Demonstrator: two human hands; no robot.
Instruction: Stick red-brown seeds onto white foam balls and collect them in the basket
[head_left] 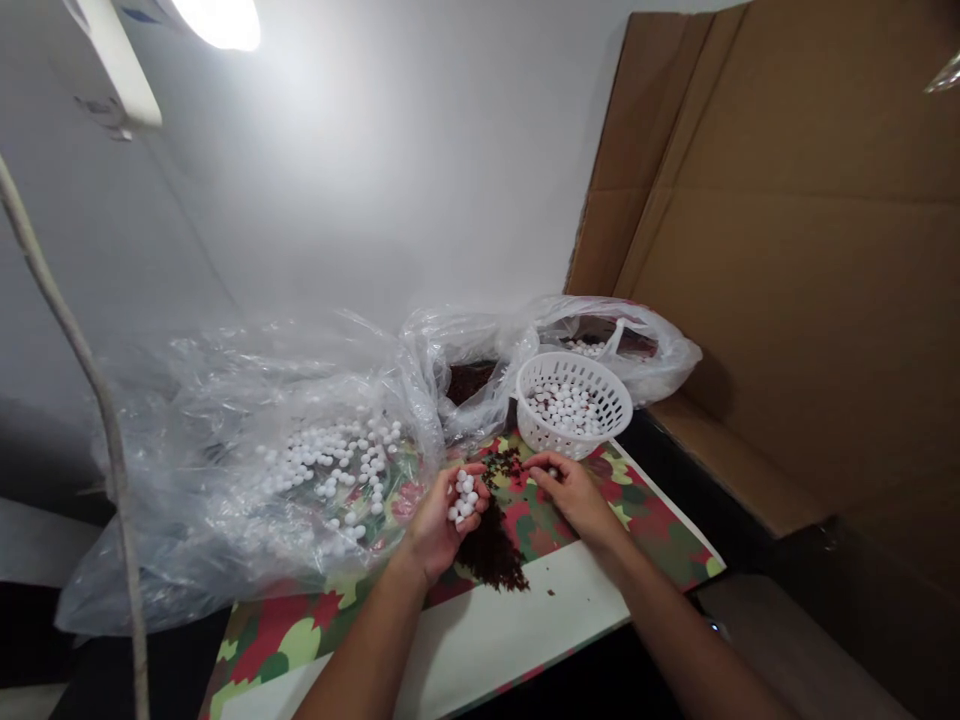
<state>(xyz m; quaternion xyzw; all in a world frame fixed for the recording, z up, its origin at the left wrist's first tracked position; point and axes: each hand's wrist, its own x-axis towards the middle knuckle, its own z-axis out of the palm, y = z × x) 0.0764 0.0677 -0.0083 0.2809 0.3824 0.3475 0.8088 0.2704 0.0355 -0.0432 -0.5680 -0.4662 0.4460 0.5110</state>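
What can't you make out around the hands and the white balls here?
1. Head view: whether the right hand pinches anything; its curled fingers cover the spot.
2. Head view: how many white balls the left hand holds; the cupped palm hides some.
3. Head view: what the dark crumbs are; too small.
4. Head view: contents of the bag behind the basket; crinkled plastic blurs them.

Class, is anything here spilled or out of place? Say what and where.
Dark brown granules lie loose on the leaf-patterned table cover, between the left hand cupping small white balls and the right hand, outside any container.
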